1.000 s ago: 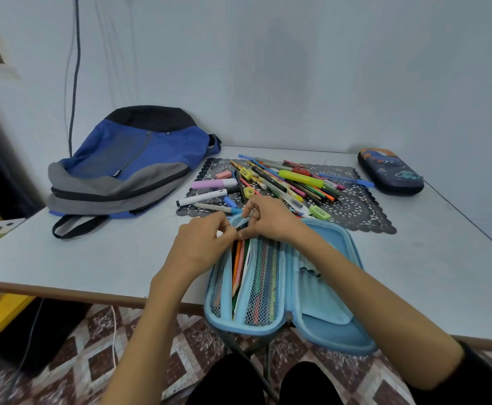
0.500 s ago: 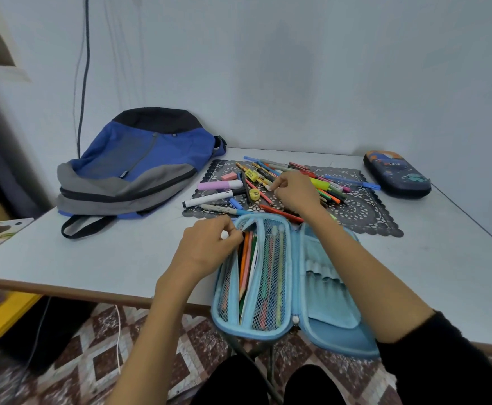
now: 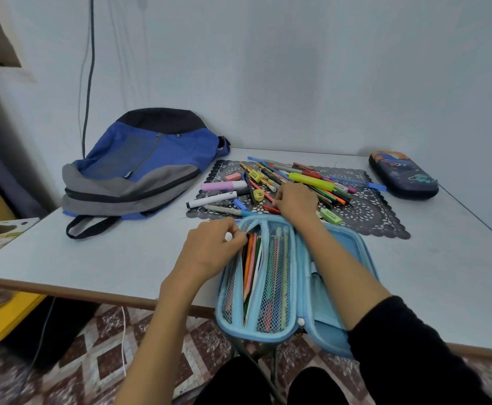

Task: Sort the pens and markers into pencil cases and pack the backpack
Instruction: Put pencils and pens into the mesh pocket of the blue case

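Note:
A light blue pencil case [image 3: 344, 254] lies open at the table's near edge, with coloured pencils inside its mesh pockets [image 3: 276, 276]. My left hand [image 3: 211, 249] pinches the edge of the left mesh pocket and holds it apart. My right hand [image 3: 295, 202] rests on the pile of pens and markers [image 3: 311, 180] on the dark lace mat [image 3: 370, 213], its fingers curled round a red pen [image 3: 270, 209]. The blue and grey backpack [image 3: 145, 168] lies flat at the back left. A dark patterned pencil case [image 3: 403, 176] sits zipped at the back right.
A pink highlighter [image 3: 224, 186], a white marker [image 3: 209, 202] and erasers lie on the mat's left part. The white table [image 3: 93, 258] ends against the wall. A cable [image 3: 88, 68] hangs behind the backpack. A yellow bin [image 3: 2, 320] stands on the floor at left.
My right hand left the case's top edge and reached forward onto the pen pile, then closed round a red pen. The left hand stayed at the mesh pocket.

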### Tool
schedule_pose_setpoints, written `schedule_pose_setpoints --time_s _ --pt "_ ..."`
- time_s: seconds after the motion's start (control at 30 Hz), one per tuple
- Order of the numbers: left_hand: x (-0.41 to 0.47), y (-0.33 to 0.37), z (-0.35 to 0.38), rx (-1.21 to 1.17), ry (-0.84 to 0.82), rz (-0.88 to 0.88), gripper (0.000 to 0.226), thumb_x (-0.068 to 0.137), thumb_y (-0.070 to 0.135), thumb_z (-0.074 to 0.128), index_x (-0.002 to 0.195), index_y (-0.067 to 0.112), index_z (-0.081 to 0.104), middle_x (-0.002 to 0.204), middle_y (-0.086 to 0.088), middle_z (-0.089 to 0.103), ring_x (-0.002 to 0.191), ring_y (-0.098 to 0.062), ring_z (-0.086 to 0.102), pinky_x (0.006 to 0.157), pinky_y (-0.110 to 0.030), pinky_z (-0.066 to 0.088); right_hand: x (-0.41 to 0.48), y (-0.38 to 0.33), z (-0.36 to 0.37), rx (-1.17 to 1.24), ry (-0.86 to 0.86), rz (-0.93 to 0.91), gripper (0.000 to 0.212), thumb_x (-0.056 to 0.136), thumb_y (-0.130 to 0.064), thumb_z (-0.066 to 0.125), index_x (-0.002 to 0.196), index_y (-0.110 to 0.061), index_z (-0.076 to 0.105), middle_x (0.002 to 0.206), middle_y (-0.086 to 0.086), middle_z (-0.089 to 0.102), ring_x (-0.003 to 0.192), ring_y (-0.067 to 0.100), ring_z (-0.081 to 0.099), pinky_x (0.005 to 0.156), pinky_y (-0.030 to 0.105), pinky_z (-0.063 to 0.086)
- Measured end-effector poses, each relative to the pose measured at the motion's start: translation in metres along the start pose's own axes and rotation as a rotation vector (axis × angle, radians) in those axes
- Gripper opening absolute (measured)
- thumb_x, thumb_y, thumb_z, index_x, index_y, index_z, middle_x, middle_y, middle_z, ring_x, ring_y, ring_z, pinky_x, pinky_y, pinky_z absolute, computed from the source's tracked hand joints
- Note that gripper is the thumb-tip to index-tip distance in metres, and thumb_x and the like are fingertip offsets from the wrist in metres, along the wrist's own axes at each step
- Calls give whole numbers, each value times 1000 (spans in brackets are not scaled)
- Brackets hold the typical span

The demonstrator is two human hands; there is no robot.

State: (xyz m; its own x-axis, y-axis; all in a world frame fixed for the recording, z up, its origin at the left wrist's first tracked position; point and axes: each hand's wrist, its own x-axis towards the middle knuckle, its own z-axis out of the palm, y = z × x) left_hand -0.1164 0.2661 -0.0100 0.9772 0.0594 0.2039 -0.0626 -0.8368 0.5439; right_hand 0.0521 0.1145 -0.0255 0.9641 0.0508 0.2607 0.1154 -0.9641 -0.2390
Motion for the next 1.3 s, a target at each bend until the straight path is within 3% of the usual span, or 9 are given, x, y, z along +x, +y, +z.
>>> schedule_pose_setpoints --time_s 0.1,0.17,0.23,0.37,0.53,0.7,0.83,1.03,1.3 --pt "-1 1 0 -6 -1 -3 22 96 34 51 80 20 56 85 -1 68 80 -21 61 67 -31 38 -1 4 -1 0 44 4 10 90 -22 62 88 -16 70 90 3 69 92 25 62 83 41 51" --pt "-1 1 -1 -13 -4 -6 23 96 34 51 82 17 58 84 -1 68 79 -21 61 70 -32 40 -2 6 -6 111 93 23 15 87 -24 64 83 -12 71 84 4 69 81 23 63 71 36 53" --pt "-1 1 -1 -16 -11 -8 23 96 34 51 83 17 58 84 -1 68 79 -22 62 72 -33 43 -4 7 -16 377 155 62 13 87 -21 64 81 -11 68 82 3 67 71 15 59 56 26 45" --pt "0 1 -1 -18 -15 -11 23 96 34 51 80 19 57 84 -2 69 78 -22 62 74 -34 44 -5 7 -48 1013 314 93 3 91 -11 61 90 -13 60 93 7 67 78 17 63 62 26 54" --pt "0 0 -1 -14 -11 -18 23 96 34 52 84 16 59 85 -2 67 78 -22 59 69 -33 39 -20 10 -82 1289 528 112 6 92 -10 58 90 -15 59 79 4 63 51 10 59 49 25 52" --pt "0 2 -1 -15 -17 -26 23 96 34 52 82 17 59 82 -2 66 80 -22 61 70 -32 40 -48 10 -82 1429 128 121 4 91 -3 60 95 -1 61 73 11 61 50 14 57 48 24 52" --pt "-1 4 -1 -23 -18 -24 22 96 33 53 85 16 61 83 -1 66 82 -23 62 72 -32 41 -71 3 -71 1464 -70 138 5 90 -2 62 94 1 62 73 15 63 49 17 61 51 25 56" --pt "0 2 0 -12 -1 -30 23 96 35 52 84 16 59 83 -2 67 83 -23 63 76 -35 43 -86 -9 -63 1226 -516 71 19 84 2 69 100 4 58 72 19 68 56 22 67 57 28 60" --pt "0 0 3 -7 17 -22 22 96 34 51 83 17 57 81 -3 68 82 -24 64 76 -37 45 -87 -10 -69 808 -572 -133 23 78 1 76 96 5 63 67 10 68 50 15 58 46 20 48"
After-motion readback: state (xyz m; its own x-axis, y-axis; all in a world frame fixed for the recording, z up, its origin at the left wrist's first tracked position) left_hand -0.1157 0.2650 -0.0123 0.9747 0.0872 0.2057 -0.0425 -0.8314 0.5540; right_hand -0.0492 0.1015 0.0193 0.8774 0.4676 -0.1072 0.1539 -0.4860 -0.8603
